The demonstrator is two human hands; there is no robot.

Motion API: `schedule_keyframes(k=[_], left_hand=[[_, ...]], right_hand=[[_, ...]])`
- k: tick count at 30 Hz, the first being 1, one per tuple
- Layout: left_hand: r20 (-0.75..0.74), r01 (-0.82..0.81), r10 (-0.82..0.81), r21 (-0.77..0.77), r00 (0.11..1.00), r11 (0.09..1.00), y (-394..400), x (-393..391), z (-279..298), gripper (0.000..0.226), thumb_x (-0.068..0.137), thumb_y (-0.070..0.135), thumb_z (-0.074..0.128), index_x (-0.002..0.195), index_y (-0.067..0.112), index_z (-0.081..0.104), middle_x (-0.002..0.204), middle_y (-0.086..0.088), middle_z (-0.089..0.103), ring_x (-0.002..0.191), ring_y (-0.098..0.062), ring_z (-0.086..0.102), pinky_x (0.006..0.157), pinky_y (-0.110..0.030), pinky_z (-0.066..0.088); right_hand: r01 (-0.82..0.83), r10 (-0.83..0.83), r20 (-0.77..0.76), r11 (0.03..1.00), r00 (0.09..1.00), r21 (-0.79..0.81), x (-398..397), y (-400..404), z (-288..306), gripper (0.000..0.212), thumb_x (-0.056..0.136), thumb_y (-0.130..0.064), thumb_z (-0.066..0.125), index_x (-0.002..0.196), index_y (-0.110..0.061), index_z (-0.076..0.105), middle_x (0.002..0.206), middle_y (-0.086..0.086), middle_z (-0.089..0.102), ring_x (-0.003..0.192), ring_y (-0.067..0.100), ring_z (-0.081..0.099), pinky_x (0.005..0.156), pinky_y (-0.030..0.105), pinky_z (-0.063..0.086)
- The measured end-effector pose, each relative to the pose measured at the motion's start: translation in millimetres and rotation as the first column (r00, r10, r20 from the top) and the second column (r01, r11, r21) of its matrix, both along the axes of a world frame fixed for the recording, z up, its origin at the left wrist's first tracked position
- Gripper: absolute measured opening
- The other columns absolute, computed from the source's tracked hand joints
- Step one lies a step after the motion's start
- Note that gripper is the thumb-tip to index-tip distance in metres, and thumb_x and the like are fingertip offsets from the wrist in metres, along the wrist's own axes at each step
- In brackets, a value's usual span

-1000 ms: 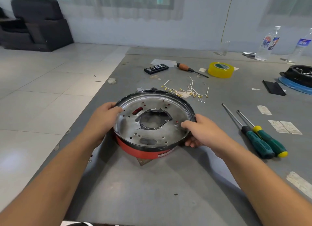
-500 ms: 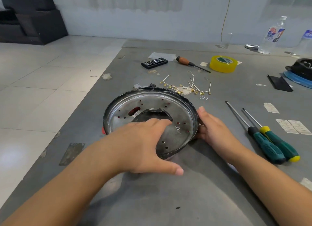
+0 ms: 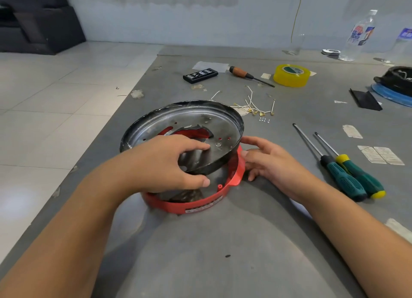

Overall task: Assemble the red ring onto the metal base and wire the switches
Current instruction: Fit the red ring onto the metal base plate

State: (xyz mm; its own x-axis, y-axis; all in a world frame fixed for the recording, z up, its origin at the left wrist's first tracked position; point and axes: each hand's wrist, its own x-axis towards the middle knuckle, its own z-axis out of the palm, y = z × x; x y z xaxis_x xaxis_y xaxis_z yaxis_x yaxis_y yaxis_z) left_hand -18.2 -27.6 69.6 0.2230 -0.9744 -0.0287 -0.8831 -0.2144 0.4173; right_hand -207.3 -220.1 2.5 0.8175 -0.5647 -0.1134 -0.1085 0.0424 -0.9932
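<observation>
Half a second ago the metal base (image 3: 191,128) sat low over the red ring (image 3: 200,205), hiding nearly all of it; now its near edge is lifted and the base tilts up toward the person, so the ring's near arc and right side lie exposed on the surface (image 3: 223,253), toward its left edge. That suggests the two parts are not yet seated together, and the base is probably being lifted to realign it. The left hand (image 3: 165,164) reaches across the near rim of the base, fingers curled over onto the plate's inner face and thumb under the rim, grasping and raising it. The right hand (image 3: 267,159) lies relaxed with straight fingers touching the ring's right side, steadying it rather than gripping. The loose terminal wires (image 3: 254,107) lie untouched beyond the base.
</observation>
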Motion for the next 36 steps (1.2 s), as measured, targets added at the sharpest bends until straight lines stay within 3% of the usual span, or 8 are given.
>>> schedule_keyframes(k=[5,10,14,19,25,30,34,36], left_hand=[[0.054,0.023,-0.024,0.021,0.998,1.000,4,-7,-7,0.082,0.076,0.068,0.077,0.150,0.050,0.045,0.142,0.026,0.052,0.128,0.001,0.048,0.098,-0.014,0.040],[0.115,0.059,-0.056,-0.024,0.992,0.998,11,-19,-18,0.085,0.077,0.073,0.072,0.153,0.049,0.041,0.145,0.027,0.048,0.132,0.001,0.046,0.111,-0.025,0.040],[0.170,0.068,-0.055,-0.071,0.984,0.995,14,-25,-25,0.083,0.079,0.073,0.070,0.153,0.048,0.041,0.146,0.026,0.048,0.132,-0.001,0.047,0.108,-0.023,0.040],[0.243,0.063,-0.038,-0.095,0.969,0.993,20,-28,-26,0.082,0.081,0.074,0.066,0.154,0.046,0.041,0.146,0.024,0.048,0.129,-0.004,0.049,0.097,-0.017,0.034],[0.263,0.050,-0.021,-0.104,0.964,0.993,20,-29,-28,0.082,0.082,0.077,0.061,0.155,0.045,0.040,0.147,0.022,0.048,0.130,-0.006,0.050,0.101,-0.019,0.035],[0.373,0.045,0.000,-0.111,0.928,0.993,22,-36,-33,0.084,0.080,0.079,0.048,0.155,0.041,0.043,0.146,0.014,0.053,0.125,-0.014,0.056,0.109,-0.030,0.042],[0.407,0.044,-0.005,-0.085,0.913,0.995,25,-38,-29,0.086,0.077,0.079,0.036,0.154,0.041,0.045,0.146,0.011,0.054,0.124,-0.017,0.057,0.108,-0.033,0.043],[0.396,0.055,-0.023,-0.068,0.918,0.996,25,-37,-29,0.085,0.080,0.079,0.042,0.156,0.043,0.040,0.150,0.014,0.049,0.128,-0.014,0.054,0.110,-0.031,0.040]], right_hand=[[-0.019,0.018,-0.019,0.999,1.000,-0.034,-3,2,-1,0.058,0.086,-0.010,0.078,0.138,-0.017,0.053,0.088,0.008,0.073,0.074,0.023,0.064,0.069,0.028,0.056],[-0.019,0.017,0.044,0.998,0.999,0.057,0,11,-5,0.051,0.086,0.005,0.073,0.132,-0.011,0.059,0.101,0.022,0.064,0.081,0.028,0.067,0.089,0.042,0.060],[-0.022,0.012,0.108,0.996,0.994,0.090,4,19,-7,0.043,0.087,0.010,0.069,0.125,-0.009,0.062,0.100,0.015,0.070,0.079,0.023,0.067,0.073,0.029,0.059],[-0.048,0.025,0.141,0.986,0.990,0.161,2,18,-6,0.039,0.088,0.014,0.064,0.119,-0.011,0.066,0.104,0.017,0.067,0.086,0.028,0.066,0.073,0.028,0.059],[-0.150,0.113,0.177,0.965,0.978,0.214,-2,13,-5,0.040,0.089,0.016,0.058,0.119,-0.009,0.067,0.106,0.011,0.072,0.092,0.022,0.073,0.077,0.028,0.060],[-0.161,0.117,0.183,0.956,0.976,0.247,-3,11,-4,0.046,0.083,0.012,0.063,0.122,-0.010,0.064,0.106,0.007,0.077,0.093,0.019,0.075,0.074,0.026,0.060],[-0.148,0.103,0.177,0.952,0.979,0.267,-2,10,-5,0.039,0.086,0.013,0.057,0.115,-0.011,0.067,0.101,0.007,0.077,0.086,0.018,0.076,0.070,0.027,0.060],[-0.120,0.075,0.160,0.949,0.984,0.292,-1,9,-6,0.038,0.092,0.011,0.048,0.108,-0.013,0.072,0.095,0.008,0.077,0.078,0.017,0.074,0.066,0.027,0.060]])
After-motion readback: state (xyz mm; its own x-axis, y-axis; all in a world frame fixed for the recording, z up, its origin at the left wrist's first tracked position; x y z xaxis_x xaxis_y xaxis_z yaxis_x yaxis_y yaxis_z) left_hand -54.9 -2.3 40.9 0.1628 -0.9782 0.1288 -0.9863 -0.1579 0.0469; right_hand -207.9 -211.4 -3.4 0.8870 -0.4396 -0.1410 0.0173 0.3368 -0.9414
